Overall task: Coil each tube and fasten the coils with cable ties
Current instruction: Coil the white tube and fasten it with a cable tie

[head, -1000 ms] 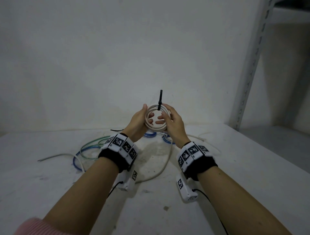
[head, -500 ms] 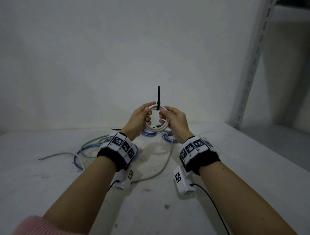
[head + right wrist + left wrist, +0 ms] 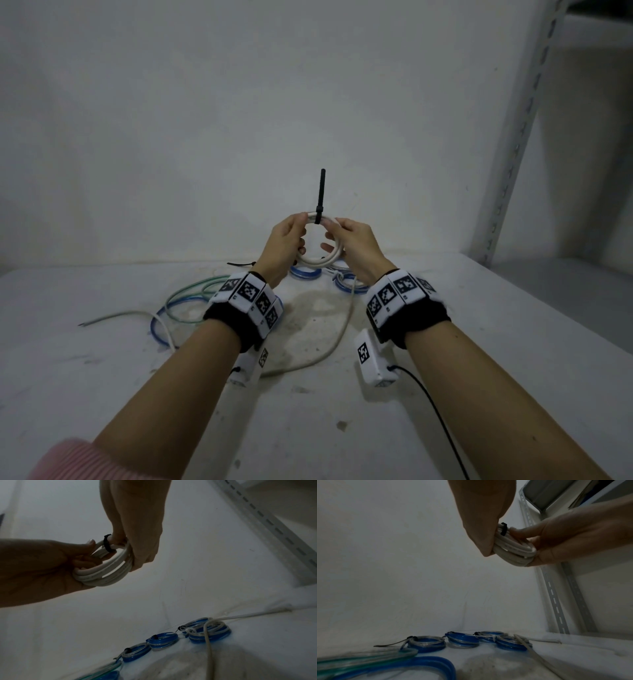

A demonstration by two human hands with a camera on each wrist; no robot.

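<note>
Both hands hold a white tube coil (image 3: pixel 321 261) upright above the table. A black cable tie (image 3: pixel 320 195) is looped round the top of the coil, its tail standing straight up. My left hand (image 3: pixel 287 241) grips the coil's left side, thumb and finger pinching it beside the tie. On the right side my right hand (image 3: pixel 349 240) grips the coil, fingertips by the tie. The left wrist view shows the tie band (image 3: pixel 503 529) round the white strands (image 3: pixel 513 551); the right wrist view shows the tie band (image 3: pixel 107 543) on the coil (image 3: pixel 104 573) too.
Several tied blue and clear coils (image 3: pixel 306 273) (image 3: pixel 463 640) (image 3: pixel 163 640) lie on the white table (image 3: pixel 513 342) near the wall. Loose green, blue and white tubes (image 3: pixel 185 298) sprawl at the left, and a white tube (image 3: pixel 342 335) trails between my arms. A metal shelf post (image 3: pixel 513 137) stands at right.
The coil rose and its tie came to sit at the top. Both hands shifted their grip up to either side of the tie.
</note>
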